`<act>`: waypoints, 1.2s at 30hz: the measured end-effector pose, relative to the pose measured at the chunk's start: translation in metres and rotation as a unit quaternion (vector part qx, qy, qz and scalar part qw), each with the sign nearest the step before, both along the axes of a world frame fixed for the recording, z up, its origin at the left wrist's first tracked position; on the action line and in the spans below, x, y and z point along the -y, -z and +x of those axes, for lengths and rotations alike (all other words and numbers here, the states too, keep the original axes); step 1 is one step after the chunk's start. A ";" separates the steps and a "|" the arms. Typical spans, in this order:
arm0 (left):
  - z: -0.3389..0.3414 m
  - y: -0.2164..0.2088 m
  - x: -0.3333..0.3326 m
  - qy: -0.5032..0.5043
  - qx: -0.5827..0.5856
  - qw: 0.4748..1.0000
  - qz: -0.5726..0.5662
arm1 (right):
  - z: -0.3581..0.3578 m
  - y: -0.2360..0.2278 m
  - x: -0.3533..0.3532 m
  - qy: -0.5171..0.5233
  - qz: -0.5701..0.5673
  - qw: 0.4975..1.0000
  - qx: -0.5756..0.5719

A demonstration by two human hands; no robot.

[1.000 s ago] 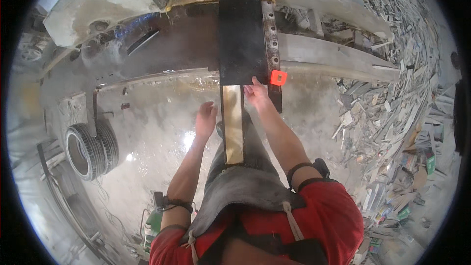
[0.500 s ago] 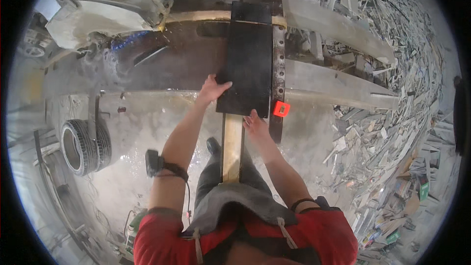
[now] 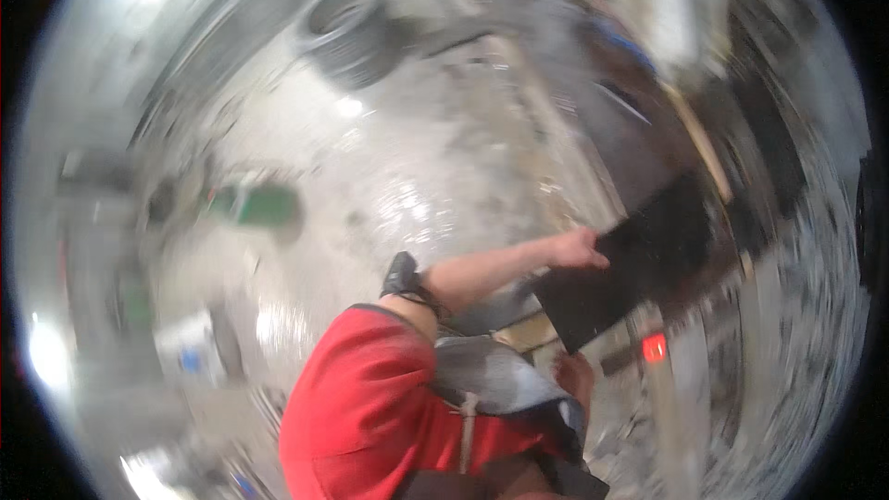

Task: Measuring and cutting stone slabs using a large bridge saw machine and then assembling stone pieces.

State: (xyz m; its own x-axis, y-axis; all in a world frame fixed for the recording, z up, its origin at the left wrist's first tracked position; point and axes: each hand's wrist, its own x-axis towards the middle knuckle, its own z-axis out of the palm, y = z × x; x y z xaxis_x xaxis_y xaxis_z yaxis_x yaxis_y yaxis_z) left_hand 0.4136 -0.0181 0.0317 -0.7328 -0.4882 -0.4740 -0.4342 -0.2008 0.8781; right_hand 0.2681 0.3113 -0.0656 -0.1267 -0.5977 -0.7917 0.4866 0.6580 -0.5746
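A flat, dark rectangular slab [image 3: 639,259] lies on the brown metal worktable, slanting across the right of the view. My left hand [image 3: 579,248] has hold of its long left edge, thumb on top and fingers toward the underside. At the slab's near corner is my right hand [image 3: 574,375]. Motion smears its fingers, so its grip does not show. A small orange-red tape measure [image 3: 655,347] sits beside the slab, past its right edge.
Stacked tyres [image 3: 347,28] stand on the wet grey floor [image 3: 370,167]. A blurred green object [image 3: 264,204] and a white container [image 3: 194,352] are to the left. Long pale beams [image 3: 685,417] and heaped scrap lie to the right.
My view has swung far to the left, bringing more floor into sight and moving the slab to the right of the picture. My left hand stays on the slab's edge.
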 end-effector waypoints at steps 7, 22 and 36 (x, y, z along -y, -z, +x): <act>0.290 -0.026 -0.125 -0.247 -0.182 0.951 -0.043 | 0.129 -0.099 0.144 -0.071 -0.269 0.935 0.219; 0.759 -0.006 -0.433 -0.671 -0.099 0.720 -0.147 | 0.707 -0.162 0.085 -0.543 -0.243 0.783 0.183; 1.055 0.299 -0.815 -0.985 -0.060 0.009 0.160 | 1.264 -0.075 0.087 -0.618 -0.121 0.773 0.075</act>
State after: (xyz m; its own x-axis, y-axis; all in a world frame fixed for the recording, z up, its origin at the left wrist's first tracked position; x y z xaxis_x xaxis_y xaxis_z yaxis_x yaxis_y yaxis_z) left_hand 1.4682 0.7965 -0.2673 0.5440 0.4031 -0.7359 0.6899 0.2842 0.6657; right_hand 1.5317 0.2239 0.0095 0.7414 -0.3224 -0.5886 -0.3549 0.5561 -0.7516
